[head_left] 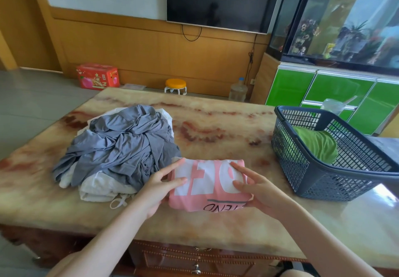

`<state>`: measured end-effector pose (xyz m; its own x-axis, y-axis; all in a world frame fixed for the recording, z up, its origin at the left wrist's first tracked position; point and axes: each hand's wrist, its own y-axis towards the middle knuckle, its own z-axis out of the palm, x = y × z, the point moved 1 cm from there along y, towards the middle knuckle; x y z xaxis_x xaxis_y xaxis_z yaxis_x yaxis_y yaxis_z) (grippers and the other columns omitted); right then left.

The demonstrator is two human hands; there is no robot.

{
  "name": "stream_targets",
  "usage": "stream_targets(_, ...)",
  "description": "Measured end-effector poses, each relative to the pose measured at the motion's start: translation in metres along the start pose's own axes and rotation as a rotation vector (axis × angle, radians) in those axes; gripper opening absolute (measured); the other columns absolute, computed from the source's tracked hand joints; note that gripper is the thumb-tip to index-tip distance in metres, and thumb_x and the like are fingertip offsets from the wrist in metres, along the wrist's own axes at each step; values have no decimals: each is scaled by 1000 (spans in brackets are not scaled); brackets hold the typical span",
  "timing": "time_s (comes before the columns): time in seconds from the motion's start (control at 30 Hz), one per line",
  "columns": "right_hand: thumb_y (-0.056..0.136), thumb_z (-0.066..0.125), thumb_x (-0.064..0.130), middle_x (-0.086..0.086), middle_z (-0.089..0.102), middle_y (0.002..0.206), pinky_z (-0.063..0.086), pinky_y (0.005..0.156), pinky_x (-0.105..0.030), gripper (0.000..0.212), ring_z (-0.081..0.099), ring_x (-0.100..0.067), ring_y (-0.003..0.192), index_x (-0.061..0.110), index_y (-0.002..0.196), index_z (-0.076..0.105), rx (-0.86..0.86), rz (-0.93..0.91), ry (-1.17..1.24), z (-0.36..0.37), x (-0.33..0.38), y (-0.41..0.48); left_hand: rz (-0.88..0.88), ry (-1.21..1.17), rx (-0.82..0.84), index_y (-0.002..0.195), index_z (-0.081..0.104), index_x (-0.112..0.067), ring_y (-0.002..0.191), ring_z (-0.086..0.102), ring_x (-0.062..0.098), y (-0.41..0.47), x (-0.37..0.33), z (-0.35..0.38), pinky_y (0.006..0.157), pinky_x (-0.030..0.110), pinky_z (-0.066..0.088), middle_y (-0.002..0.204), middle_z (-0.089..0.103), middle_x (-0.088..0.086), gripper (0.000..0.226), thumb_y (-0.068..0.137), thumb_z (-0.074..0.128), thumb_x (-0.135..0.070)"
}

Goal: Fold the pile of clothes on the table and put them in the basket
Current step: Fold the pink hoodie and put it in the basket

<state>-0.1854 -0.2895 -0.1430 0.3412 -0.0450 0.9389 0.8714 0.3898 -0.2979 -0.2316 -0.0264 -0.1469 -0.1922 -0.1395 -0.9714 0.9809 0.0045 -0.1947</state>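
A folded pink garment (207, 188) with large white letters lies near the front edge of the marble table (216, 125). My left hand (157, 188) holds its left side, with thumb and forefinger on top and the other fingers under the edge. My right hand (257, 188) holds its right side the same way. To the left lies the pile of clothes (116, 145): crumpled grey cloth over white pieces. At the right stands the dark grey mesh basket (319, 179), with a folded green garment (317, 145) inside it.
Behind the basket a clear plastic cup (332, 106) stands by the table's right edge. Beyond the table are green cabinets (323, 91), a fish tank, a wall television, a red box (97, 76), an orange stool (176, 85) and a water jug (237, 91).
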Motion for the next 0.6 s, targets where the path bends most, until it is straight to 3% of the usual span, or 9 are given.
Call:
stream_targets(0.1,76,70,8,0,61,127,53,83,-54,57,63,-22,96,37,123,60,-6,-41,-8,-9,24,-15,34,33,9,116,61,-48,119,52,14,1,-17,15,102,39,44,133,52,-8,53,77,74,-14)
stream_targets(0.17,73,69,7,-1,65,117,53,84,-53,60,63,-22,91,36,125,59,-20,-83,-38,-19,45,-26,72,51,12,112,61,-53,123,50,19,0,-32,32,107,46,38,135,52,-5,53,76,76,-16)
stream_targets(0.33,75,66,-1,1,60,118,56,75,-50,59,66,-28,90,34,123,61,-66,-175,-96,-50,114,-56,196,-6,19,112,62,-48,112,58,16,8,-78,89,96,34,46,125,60,-2,55,77,72,-6)
stream_targets(0.43,45,92,13,-3,55,125,59,70,-44,84,68,-30,93,34,121,64,-58,-205,-130,-84,158,-78,268,-67,59,124,59,-35,88,63,-2,18,-107,137,78,23,54,104,65,-15,58,78,70,0)
stream_targets(0.5,23,97,21,-8,52,129,59,67,-41,102,68,-31,94,34,119,65,-83,-210,-150,-113,183,-91,307,-90,78,126,59,-30,83,61,-6,29,-122,176,80,25,55,94,63,-22,60,77,70,2)
stream_targets(0.6,22,98,16,-10,51,132,59,65,-42,104,68,-31,92,35,118,64,-150,-208,-139,-163,209,-103,327,-92,81,127,58,-30,92,59,3,47,-132,238,91,31,52,110,62,-9,61,77,71,2)
